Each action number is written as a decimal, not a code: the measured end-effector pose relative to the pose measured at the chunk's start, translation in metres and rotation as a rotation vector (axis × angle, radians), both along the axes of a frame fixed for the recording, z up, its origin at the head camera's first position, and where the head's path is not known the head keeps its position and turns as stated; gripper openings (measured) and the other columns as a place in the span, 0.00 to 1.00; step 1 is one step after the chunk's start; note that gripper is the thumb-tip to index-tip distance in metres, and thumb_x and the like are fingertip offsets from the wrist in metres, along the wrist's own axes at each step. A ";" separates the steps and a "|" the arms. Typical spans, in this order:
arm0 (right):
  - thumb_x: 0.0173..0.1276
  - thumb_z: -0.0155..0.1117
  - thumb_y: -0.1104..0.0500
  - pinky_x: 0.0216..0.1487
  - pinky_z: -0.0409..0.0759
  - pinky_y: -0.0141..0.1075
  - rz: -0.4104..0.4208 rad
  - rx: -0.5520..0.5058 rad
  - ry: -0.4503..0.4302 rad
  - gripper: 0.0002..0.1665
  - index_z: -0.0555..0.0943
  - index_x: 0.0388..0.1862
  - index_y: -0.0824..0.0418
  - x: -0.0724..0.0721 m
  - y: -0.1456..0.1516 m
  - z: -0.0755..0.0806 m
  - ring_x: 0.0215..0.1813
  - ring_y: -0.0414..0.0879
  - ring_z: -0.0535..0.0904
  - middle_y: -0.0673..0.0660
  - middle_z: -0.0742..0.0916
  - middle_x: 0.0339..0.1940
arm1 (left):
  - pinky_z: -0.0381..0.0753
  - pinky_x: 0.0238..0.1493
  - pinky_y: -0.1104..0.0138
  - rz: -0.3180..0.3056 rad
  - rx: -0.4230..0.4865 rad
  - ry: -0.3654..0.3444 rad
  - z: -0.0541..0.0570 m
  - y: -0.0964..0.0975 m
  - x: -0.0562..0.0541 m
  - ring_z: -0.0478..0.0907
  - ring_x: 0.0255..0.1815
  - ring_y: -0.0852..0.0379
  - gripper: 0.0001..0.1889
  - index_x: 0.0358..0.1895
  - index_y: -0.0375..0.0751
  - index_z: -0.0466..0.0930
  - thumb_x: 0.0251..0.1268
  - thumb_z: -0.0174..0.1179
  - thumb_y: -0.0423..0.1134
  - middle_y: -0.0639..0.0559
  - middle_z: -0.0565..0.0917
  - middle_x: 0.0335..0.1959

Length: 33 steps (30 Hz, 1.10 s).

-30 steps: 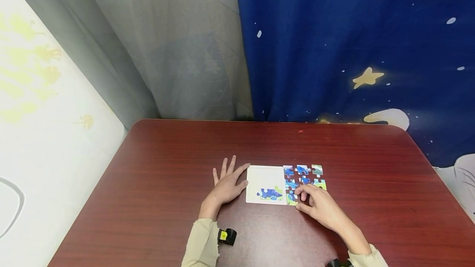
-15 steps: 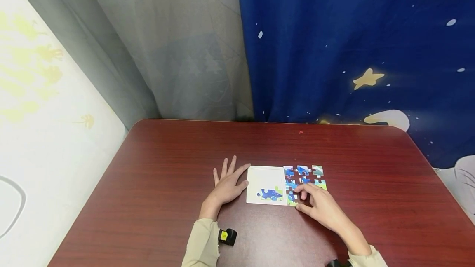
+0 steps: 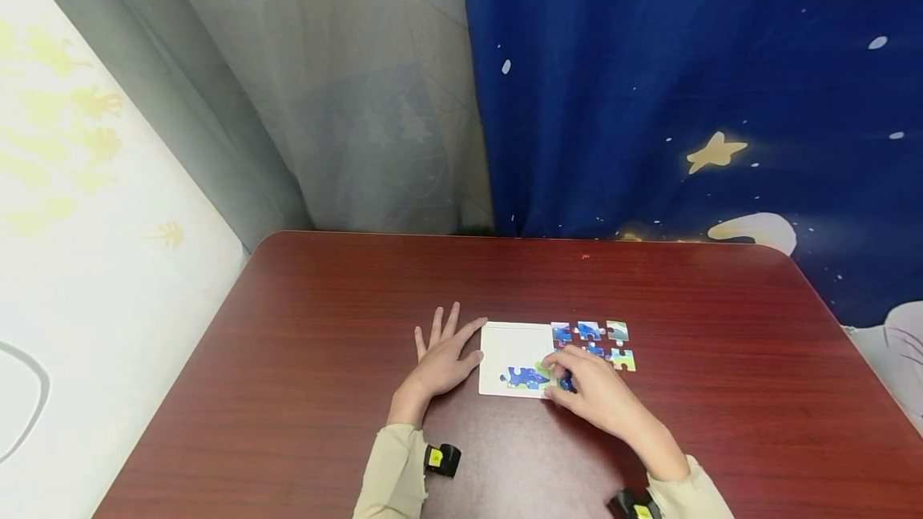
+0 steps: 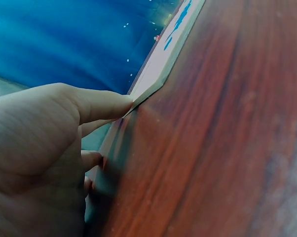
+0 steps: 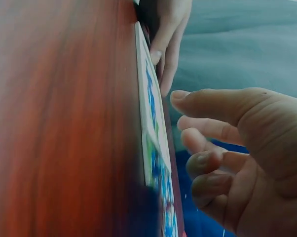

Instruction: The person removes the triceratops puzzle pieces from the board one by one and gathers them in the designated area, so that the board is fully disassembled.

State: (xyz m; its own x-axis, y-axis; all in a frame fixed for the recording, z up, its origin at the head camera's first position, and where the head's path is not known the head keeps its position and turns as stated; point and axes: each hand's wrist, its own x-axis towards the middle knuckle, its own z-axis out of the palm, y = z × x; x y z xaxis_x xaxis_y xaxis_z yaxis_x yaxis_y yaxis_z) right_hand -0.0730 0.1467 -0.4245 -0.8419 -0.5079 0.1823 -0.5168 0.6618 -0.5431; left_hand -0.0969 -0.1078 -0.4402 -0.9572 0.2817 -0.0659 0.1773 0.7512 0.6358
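In the head view a white puzzle board [image 3: 508, 344] lies flat on the table. Joined blue and green jigsaw pieces [image 3: 522, 378] sit in its lower right part. My left hand [image 3: 438, 365] lies at the board's left edge; thumb and forefinger, both straight, touch that edge. Over the board's right edge hovers my right hand [image 3: 602, 395]. The right wrist view shows its thumb apart from the loosely bent fingers, with nothing between them. Loose jigsaw pieces [image 3: 589, 331] lie right of the board, some partly hidden by the right hand.
The brown wooden table [image 3: 346, 327] extends around the board on all sides. Behind it hang a grey curtain [image 3: 375, 102] and a blue curtain [image 3: 613, 86] with stars. At far right, part of another person [image 3: 904, 351] shows beside the table.
My right hand has moved left, from over the loose pieces to the board's right edge. The left hand and the board have stayed in place.
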 end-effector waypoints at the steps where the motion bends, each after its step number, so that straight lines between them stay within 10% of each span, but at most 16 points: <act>1: 0.53 0.71 0.61 0.29 0.70 0.30 0.008 0.019 0.000 0.15 0.81 0.41 0.59 -0.001 -0.004 0.001 0.26 0.36 0.68 0.45 0.76 0.28 | 0.25 0.61 0.38 0.000 0.000 0.000 0.000 0.000 0.000 0.31 0.73 0.39 0.26 0.68 0.53 0.64 0.67 0.52 0.42 0.40 0.45 0.74; 10: 0.56 0.70 0.61 0.25 0.71 0.32 0.028 0.194 0.018 0.14 0.82 0.43 0.57 -0.005 -0.025 0.002 0.29 0.38 0.73 0.46 0.77 0.30 | 0.25 0.61 0.37 0.006 0.004 -0.007 0.001 0.001 0.000 0.32 0.73 0.39 0.25 0.68 0.53 0.65 0.67 0.52 0.42 0.40 0.45 0.74; 23: 0.56 0.68 0.68 0.26 0.69 0.31 0.136 0.084 -0.153 0.12 0.78 0.38 0.58 -0.021 -0.026 0.008 0.24 0.35 0.69 0.43 0.75 0.21 | 0.25 0.61 0.37 0.013 0.002 -0.003 0.000 0.000 -0.001 0.32 0.73 0.39 0.25 0.68 0.53 0.65 0.67 0.53 0.43 0.40 0.45 0.74; 33: 0.54 0.71 0.67 0.32 0.74 0.35 0.126 0.065 -0.100 0.14 0.77 0.36 0.55 -0.020 -0.026 0.004 0.31 0.40 0.75 0.46 0.78 0.26 | 0.25 0.61 0.37 0.010 0.003 -0.002 0.000 0.000 -0.001 0.32 0.73 0.39 0.25 0.68 0.53 0.65 0.66 0.53 0.42 0.40 0.45 0.74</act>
State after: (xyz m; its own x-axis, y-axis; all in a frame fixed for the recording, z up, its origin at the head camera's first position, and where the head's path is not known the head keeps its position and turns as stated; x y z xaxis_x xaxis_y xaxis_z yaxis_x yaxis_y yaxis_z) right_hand -0.0932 0.1208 -0.4206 -0.7829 -0.6188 0.0641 -0.5436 0.6303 -0.5542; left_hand -0.0976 -0.1080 -0.4406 -0.9598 0.2726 -0.0669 0.1688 0.7508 0.6385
